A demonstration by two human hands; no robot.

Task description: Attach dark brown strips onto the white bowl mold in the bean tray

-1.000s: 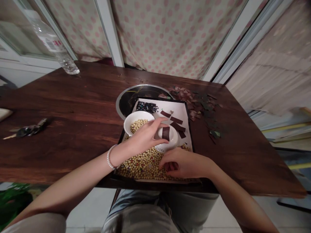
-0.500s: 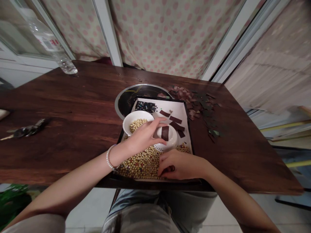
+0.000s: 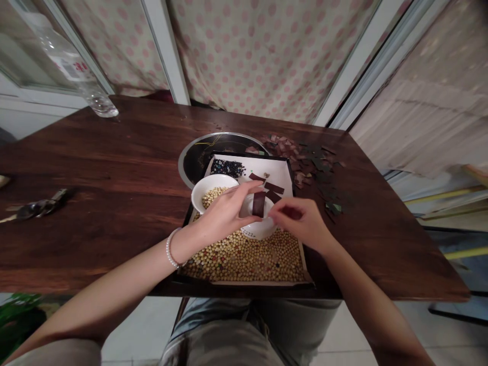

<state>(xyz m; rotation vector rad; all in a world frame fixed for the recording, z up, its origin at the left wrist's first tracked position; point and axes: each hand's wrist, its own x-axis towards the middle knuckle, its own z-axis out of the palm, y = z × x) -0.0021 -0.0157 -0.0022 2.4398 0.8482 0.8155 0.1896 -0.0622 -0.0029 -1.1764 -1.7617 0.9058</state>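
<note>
My left hand (image 3: 229, 203) reaches over a white bowl (image 3: 263, 231) with a dotted band. Its curved thumb and fingers hold a dark brown strip (image 3: 258, 204) by its two ends, above the bowl. Close to the strip's right side is my right hand (image 3: 299, 218), its fingers pinched together; whatever is between the fingertips is too small to make out. Round yellowish beads (image 3: 247, 259), with a few darker ones among them, cover the near part of a shallow black-edged tray (image 3: 276, 165). A second white bowl (image 3: 196, 195) holds more yellowish beads.
More brown strips (image 3: 274, 188) and small dark beads (image 3: 226, 168) lie in the tray. Behind it is a round dark plate (image 3: 190, 160). Scraps (image 3: 316, 162) are scattered to the right. A plastic bottle (image 3: 76, 71) and keys (image 3: 38, 207) are on the table's left.
My right hand has lifted from the beads at the tray's near side and moved up to the bowl and strip. The left hand has stayed almost still.
</note>
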